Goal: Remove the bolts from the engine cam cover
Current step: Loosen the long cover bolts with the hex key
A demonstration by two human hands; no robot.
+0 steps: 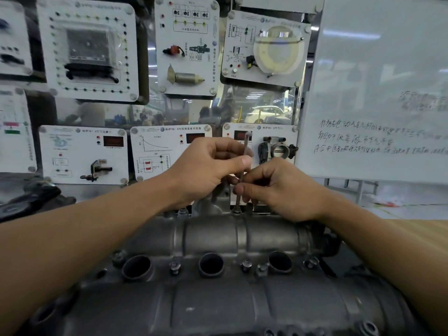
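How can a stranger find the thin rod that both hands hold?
Find the grey cam cover and look at its far edge. There the left hand and right hand pinch a thin rod. Unlike the short bolts nearby, it stands long and nearly upright.

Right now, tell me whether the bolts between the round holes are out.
No, bolts sit in the cover between the round holes.

Bare left hand (208, 166) and right hand (278, 190), bare forearms (97, 229) (thumbnails (246, 162) trimmed short).
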